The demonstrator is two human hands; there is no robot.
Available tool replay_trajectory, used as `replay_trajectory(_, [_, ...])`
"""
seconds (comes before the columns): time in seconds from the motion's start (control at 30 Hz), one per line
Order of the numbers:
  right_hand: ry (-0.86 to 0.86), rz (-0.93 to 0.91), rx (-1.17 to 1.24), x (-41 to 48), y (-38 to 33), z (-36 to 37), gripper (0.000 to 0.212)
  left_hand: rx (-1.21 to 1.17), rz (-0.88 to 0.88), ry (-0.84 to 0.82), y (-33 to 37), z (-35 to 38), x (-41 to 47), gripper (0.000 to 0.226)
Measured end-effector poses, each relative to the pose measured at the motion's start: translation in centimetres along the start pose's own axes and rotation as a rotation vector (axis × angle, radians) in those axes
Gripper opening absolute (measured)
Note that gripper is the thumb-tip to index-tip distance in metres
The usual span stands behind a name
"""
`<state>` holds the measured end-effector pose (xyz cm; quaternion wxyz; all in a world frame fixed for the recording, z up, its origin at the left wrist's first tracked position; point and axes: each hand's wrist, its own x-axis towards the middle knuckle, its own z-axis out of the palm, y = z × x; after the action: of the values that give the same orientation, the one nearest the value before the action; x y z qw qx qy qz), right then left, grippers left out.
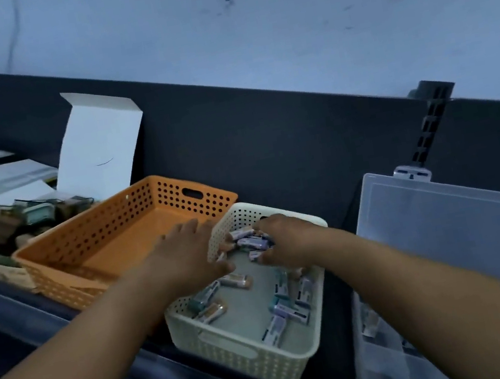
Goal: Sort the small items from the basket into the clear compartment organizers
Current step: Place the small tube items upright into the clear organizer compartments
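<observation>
Both forearms reach into the cream basket (244, 354). Right hand (283, 236) has its grip closed on batteries (251, 241) (several); left hand (186, 250) lies open-fingered on the basket's far-left rim.

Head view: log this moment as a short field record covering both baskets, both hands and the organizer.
cream basket: holds loose batteries, scattered over its floor
orange basket: left of the cream one, inside looks empty
left hand: over the cream basket's left rim, grip unclear
right hand: inside the cream basket's far end, closed on a bunch of batteries
clear organizer: right of the cream basket, lid raised, some compartments already filled
white box flap: upright behind the orange basket
</observation>
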<state>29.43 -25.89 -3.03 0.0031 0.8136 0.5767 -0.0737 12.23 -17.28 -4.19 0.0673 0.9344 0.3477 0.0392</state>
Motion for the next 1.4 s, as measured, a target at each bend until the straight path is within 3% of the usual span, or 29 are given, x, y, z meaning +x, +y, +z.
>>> replay_trajectory(0.13, [0.002, 0.024, 0.020, 2.5, -0.3, 1.2, 0.076, -0.023, 0.023, -0.014, -0.5, 0.6, 0.6, 0.089])
replay_trajectory(0.23, [0.027, 0.012, -0.094, 3.5, -0.2, 1.8, 0.084, -0.040, 0.041, -0.005, -0.7, 0.8, 0.8, 0.090])
replay_trajectory(0.4, [0.063, -0.019, -0.173, 4.3, 0.1, 2.1, 0.070, -0.031, 0.046, -0.015, -0.4, 0.7, 0.7, 0.091])
replay_trajectory(0.53, [0.006, 0.003, -0.214, 4.6, 0.0, 1.5, 0.080, -0.034, 0.040, -0.020, -0.3, 0.8, 0.7, 0.093])
replay_trajectory(0.63, [0.007, -0.001, -0.252, 5.0, -0.3, 1.5, 0.073, -0.039, 0.036, -0.022, -0.2, 0.8, 0.7, 0.092])
replay_trajectory(0.83, [0.084, -0.092, -0.072, 3.9, -0.8, 2.0, 0.032, 0.009, 0.041, -0.008, -0.2, 0.6, 0.6, 0.089])
replay_trajectory(0.97, [0.092, -0.058, 0.252, 2.7, -0.6, 0.6, 0.007, 0.006, 0.038, 0.048, 0.2, 0.1, 0.3, 0.081])
replay_trajectory(1.1, [0.049, -0.012, 0.654, 0.7, 0.2, -0.8, 0.021, -0.215, 0.127, 0.241, 1.1, -0.5, 0.3, 0.063])
replay_trajectory(1.2, [-0.015, -0.013, 0.736, -0.9, 0.7, -1.5, 0.012, -0.431, 0.155, 0.211, 2.8, -1.2, 0.1, 0.052])
replay_trajectory(1.33, [-0.040, -0.017, 0.779, -3.3, 1.0, -2.1, 0.010, -0.445, 0.184, 0.234, 4.9, -1.6, -0.2, 0.015])
replay_trajectory(1.4, [0.010, 0.005, 0.823, -4.5, 1.6, -2.3, 0.011, -0.463, 0.165, 0.248, 5.6, -1.7, -0.3, 0.010])
